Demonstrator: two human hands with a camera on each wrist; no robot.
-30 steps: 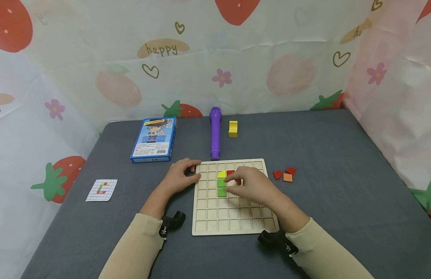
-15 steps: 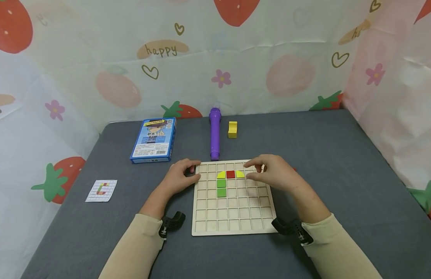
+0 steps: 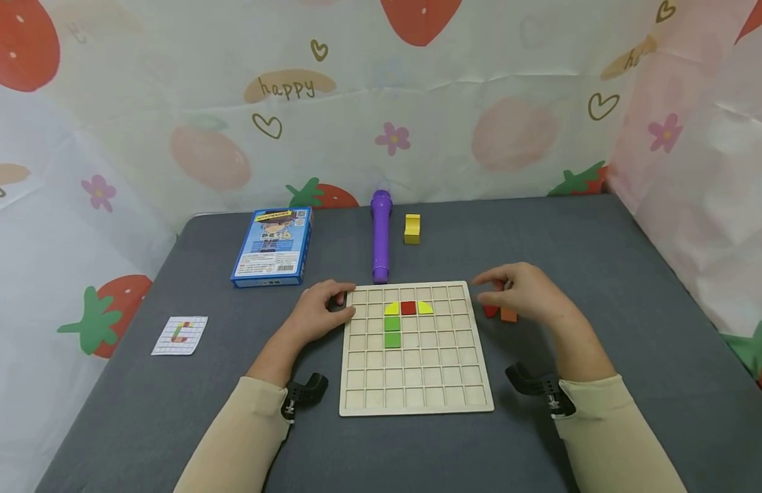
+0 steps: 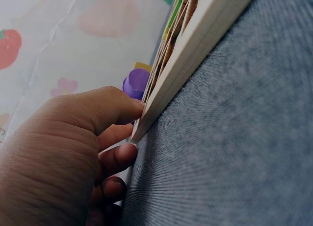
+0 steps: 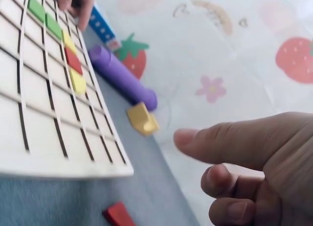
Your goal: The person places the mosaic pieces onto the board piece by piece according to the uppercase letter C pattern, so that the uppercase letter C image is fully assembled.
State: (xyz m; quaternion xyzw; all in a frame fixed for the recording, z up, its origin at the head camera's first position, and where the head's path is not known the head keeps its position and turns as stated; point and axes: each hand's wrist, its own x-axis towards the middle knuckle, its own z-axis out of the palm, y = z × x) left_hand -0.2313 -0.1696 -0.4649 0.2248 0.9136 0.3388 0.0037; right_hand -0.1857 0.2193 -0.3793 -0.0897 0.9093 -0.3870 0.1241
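Observation:
A pale wooden grid board (image 3: pixel 417 404) lies flat on the table. My left hand (image 3: pixel 319 309) holds its far left corner, thumb and forefinger at the rim. In the left wrist view, the thumb (image 4: pixel 110 108) presses the edge above curled fingers. On the board, a red square tile (image 3: pixel 408 308) sits between two yellow rounded tiles (image 3: pixel 425 308), with two green square tiles (image 3: pixel 392 323) below the left yellow one. Right of the board, my right hand (image 3: pixel 524 294) hovers with thumb and forefinger apart, holding nothing. Beneath it are a red tile (image 3: pixel 491 311) and an orange square tile (image 3: pixel 509 315), partly hidden.
A purple tube (image 3: pixel 381 236) lies behind the board, next to a yellow block (image 3: pixel 412 229). Back left is a blue box (image 3: pixel 272 246). A small pattern card (image 3: pixel 179 335) lies at far left. Patterned cloth (image 3: pixel 442 103) hangs behind the table.
The right hand has moved rightward from over the board to beside the loose tiles. The right yellow tile, visible since half a second ago, is now uncovered. The left hand stays put.

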